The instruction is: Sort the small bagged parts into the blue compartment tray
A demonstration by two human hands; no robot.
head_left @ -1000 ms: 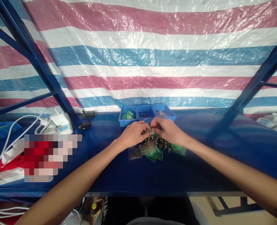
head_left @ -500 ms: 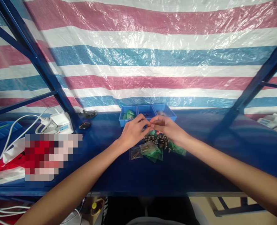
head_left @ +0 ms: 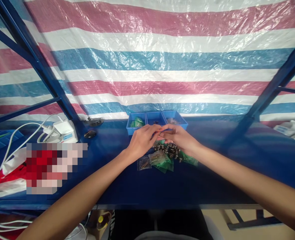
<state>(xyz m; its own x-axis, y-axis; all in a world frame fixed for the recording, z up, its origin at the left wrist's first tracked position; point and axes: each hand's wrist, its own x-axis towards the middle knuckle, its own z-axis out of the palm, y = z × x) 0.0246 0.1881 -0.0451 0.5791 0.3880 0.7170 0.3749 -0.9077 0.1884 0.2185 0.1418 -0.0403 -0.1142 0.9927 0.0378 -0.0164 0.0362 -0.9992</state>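
Both left hand [head_left: 142, 138] and right hand [head_left: 183, 138] have lifted off the metal parts [head_left: 171, 150], fingers nearly closed and meeting; any held item unclear.

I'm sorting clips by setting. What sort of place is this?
Probably a workshop bench for small parts: a blue table with a pile of shiny parts, small plastic bags beside them, and a row of blue bins at the back.

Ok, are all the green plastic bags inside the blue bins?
No, some green plastic bags lie on the blue tabletop, by the small metal parts.
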